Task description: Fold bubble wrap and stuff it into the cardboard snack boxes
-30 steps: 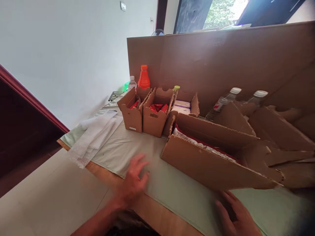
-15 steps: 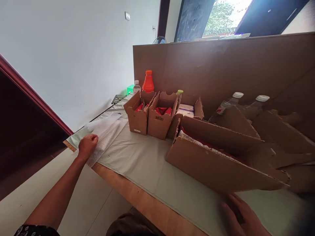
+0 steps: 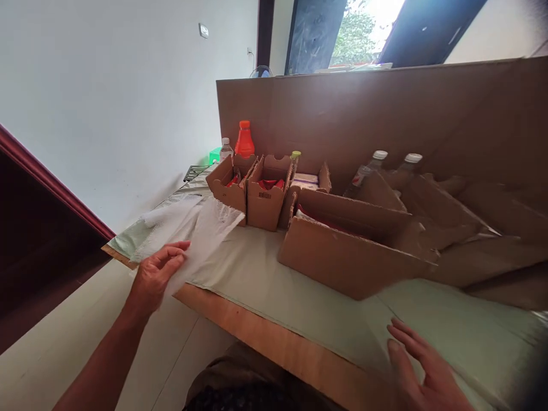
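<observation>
My left hand [image 3: 160,271] pinches a translucent sheet of bubble wrap [image 3: 214,231] between thumb and fingers, holding it raised above the table's left part. More bubble wrap [image 3: 166,222] lies flat on the cloth behind that hand. On the right, my right hand [image 3: 422,357] is over the green tablecloth [image 3: 342,319], with thumb and fingers apart and nothing seen between them. A long open cardboard box [image 3: 342,251] stands just beyond my right hand, red and white packs partly showing inside.
Two narrow cardboard boxes [image 3: 264,208] with red packs stand at the back, beside a box of white packs [image 3: 306,181]. Behind are an orange bottle [image 3: 244,140], clear bottles [image 3: 363,171] and a tall cardboard panel [image 3: 342,114]. The table's wooden edge [image 3: 257,337] runs along the front.
My left hand has lifted one bubble wrap sheet off the pile and moved right with it. The fingers of my right hand show more clearly spread. The view has shifted to the right.
</observation>
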